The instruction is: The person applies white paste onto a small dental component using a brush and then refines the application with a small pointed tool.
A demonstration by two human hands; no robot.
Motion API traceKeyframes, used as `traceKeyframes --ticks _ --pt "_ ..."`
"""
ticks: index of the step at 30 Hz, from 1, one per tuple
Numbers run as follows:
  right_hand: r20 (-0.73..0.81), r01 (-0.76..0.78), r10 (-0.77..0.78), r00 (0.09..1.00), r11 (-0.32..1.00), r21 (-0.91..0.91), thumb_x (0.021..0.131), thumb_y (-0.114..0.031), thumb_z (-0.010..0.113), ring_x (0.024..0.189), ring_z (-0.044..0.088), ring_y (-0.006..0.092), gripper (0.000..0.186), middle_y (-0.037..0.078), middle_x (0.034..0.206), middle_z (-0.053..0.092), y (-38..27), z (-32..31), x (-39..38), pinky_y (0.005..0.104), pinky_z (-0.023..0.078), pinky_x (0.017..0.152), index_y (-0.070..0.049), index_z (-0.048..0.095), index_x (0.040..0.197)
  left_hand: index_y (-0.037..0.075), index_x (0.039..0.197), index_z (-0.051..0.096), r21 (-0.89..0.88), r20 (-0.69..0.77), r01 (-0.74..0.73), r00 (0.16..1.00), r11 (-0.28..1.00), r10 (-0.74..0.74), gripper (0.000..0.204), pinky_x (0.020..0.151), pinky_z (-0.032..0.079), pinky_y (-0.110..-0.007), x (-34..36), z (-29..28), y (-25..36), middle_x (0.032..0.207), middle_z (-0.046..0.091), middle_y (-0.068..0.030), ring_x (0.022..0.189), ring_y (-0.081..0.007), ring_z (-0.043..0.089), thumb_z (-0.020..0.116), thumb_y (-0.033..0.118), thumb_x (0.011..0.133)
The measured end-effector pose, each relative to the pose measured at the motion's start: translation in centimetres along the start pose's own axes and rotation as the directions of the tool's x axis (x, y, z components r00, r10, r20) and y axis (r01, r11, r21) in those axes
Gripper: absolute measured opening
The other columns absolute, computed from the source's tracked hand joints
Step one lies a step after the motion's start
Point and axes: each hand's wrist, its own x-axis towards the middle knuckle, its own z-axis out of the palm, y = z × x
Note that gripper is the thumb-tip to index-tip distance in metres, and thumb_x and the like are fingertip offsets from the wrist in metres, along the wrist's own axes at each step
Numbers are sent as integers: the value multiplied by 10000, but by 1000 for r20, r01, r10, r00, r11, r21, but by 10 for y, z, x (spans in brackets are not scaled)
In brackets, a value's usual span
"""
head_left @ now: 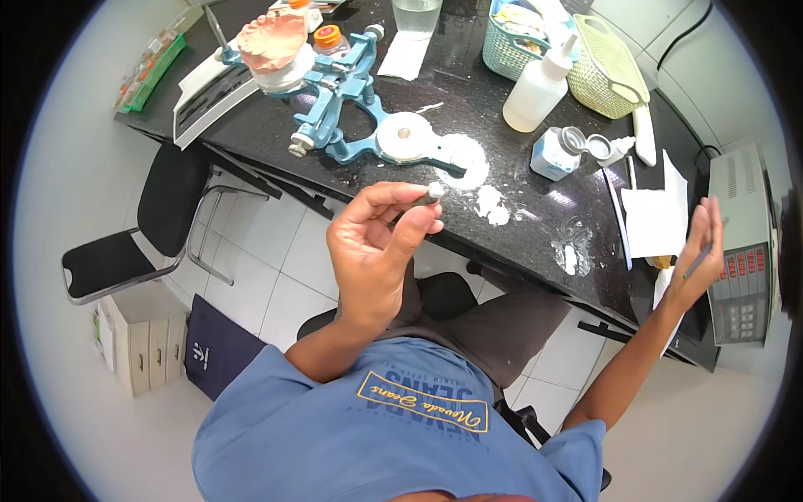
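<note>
My left hand (365, 259) is raised in front of the table edge, thumb and fingers pinching a small grey piece with a whitish tip (435, 191). Its exact kind is too small to tell. Far to the right, my right hand (701, 263) has a slim dark rod (697, 262), like a tool handle, tucked between thumb and fingers; its other fingers point away from me. White papers (654, 222) lie beside that hand. Beyond my left hand stands a blue dental articulator (361, 151) with a pink tooth cast (273, 42) on its upper left part.
White powder (492, 205) is scattered on the black table (523, 243). A squeeze bottle (538, 90), an uncapped jar (556, 155) and two baskets (604, 71) stand at the back right. A keypad device (742, 276) is at the right edge; a black chair (173, 197) stands left.
</note>
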Motion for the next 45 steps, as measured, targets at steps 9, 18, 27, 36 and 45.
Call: traceKeyframes --ticks 9,18,27,36,45 --pt "-266 105 -64 962 985 140 973 -183 568 612 605 119 259 88 728 661 -31 -5 -56 275 537 701 54 666 943 -18 1002 649 133 78 56 995 990 -67 202 734 569 -324 -4 18 1 916 662 -101 815 -181 667 712 119 868" --pt "-60 125 -110 992 879 461 1007 -440 373 653 502 118 505 64 784 490 -23 4 -75 263 488 630 30 517 1121 -5 987 664 100 141 61 987 993 -75 177 737 564 -331 -10 35 -1 859 656 -85 785 -176 665 717 108 862" --pt "-29 26 -14 999 883 469 903 -72 530 739 565 110 273 126 927 600 -24 11 -93 231 511 633 44 521 1150 -14 990 665 161 183 69 978 984 -98 149 735 565 -304 -12 37 -3 871 656 -103 769 -179 667 700 57 863" --pt "-44 57 -43 998 904 424 907 -4 614 689 594 98 186 104 894 619 -35 19 -106 202 502 576 69 628 1078 -50 989 668 243 157 125 974 962 -166 162 813 546 -244 -8 30 -16 959 676 -121 891 -145 664 693 -65 829" --pt "-25 257 -285 958 819 514 931 -100 576 636 606 198 216 170 838 604 -39 22 -105 266 512 518 89 595 1034 -35 978 668 328 138 137 972 935 -191 126 716 569 -273 -5 27 -23 893 661 -129 800 -175 675 671 -41 852"
